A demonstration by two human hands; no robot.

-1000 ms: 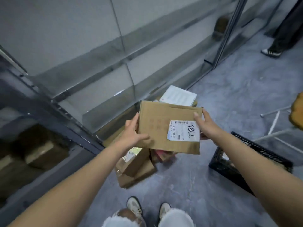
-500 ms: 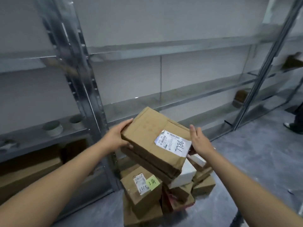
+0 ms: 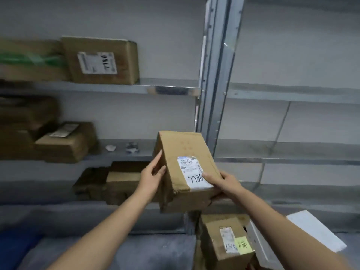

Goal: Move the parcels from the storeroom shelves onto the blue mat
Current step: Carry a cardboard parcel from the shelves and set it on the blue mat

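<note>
I hold a brown cardboard parcel with a white label marked "98LL" in front of the metal shelves. My left hand presses flat on its left side. My right hand grips its near right corner, thumb on the label. Another "98LL" parcel stands on the upper left shelf. More brown parcels lie on the middle left shelf. A dark blue patch, perhaps the mat, shows at the bottom left, blurred.
A grey shelf upright stands just behind the held parcel. Under my hands is a pile of parcels, one with a yellow note, beside a white box. The right shelves hold nothing. Small items lie on the middle shelf.
My view has swung left and upward from the floor pile to the left shelf bay. The held parcel has turned, its label end now toward me, and my right thumb lies on the label.
</note>
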